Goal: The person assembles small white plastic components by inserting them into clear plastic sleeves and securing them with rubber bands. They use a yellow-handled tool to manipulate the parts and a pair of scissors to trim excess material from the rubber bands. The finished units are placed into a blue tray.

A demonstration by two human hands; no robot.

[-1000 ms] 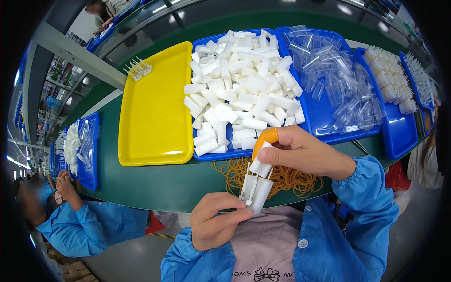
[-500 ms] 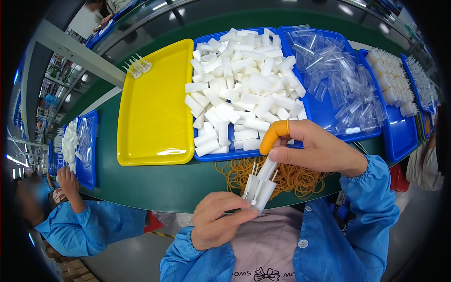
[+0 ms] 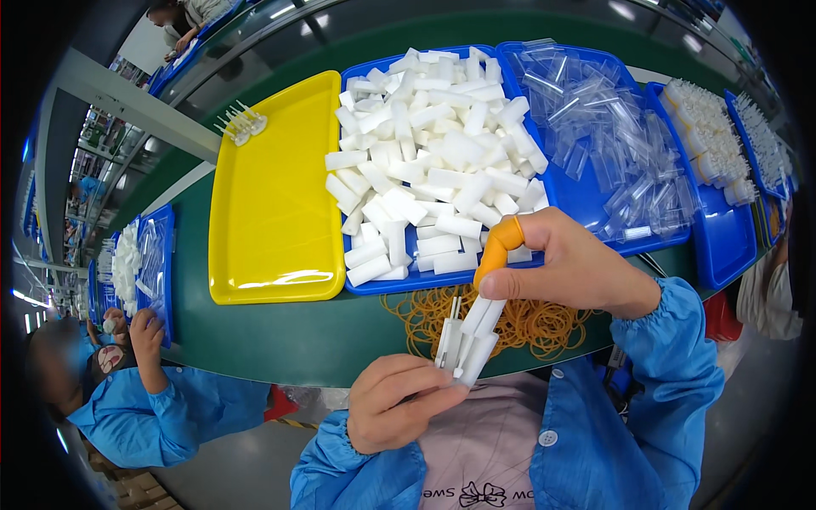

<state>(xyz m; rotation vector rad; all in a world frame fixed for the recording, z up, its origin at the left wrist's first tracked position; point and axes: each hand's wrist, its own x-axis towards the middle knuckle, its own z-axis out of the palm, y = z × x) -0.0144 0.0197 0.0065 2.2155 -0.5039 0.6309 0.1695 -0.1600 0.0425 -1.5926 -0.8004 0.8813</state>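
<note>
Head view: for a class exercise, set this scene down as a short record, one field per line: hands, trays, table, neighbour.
Left hand: pinches the lower end of the white assembly
Right hand: orange finger cover; holds a block at the assembly's upper end
Yellow tray: pronged parts, far left corner
Middle tray: blue, heaped with white blocks
Next tray right: blue, clear tubes
Table: green; loose bands before the middle tray
Neighbour: blue-sleeved, at left

Worker's left hand (image 3: 399,401) grips a white pronged piece (image 3: 450,340) low down; right hand (image 3: 561,265), index finger in an orange cot (image 3: 497,248), pinches a white block (image 3: 489,312) against it. Rubber bands (image 3: 548,327) near; yellow tray (image 3: 276,204) beyond.
</note>
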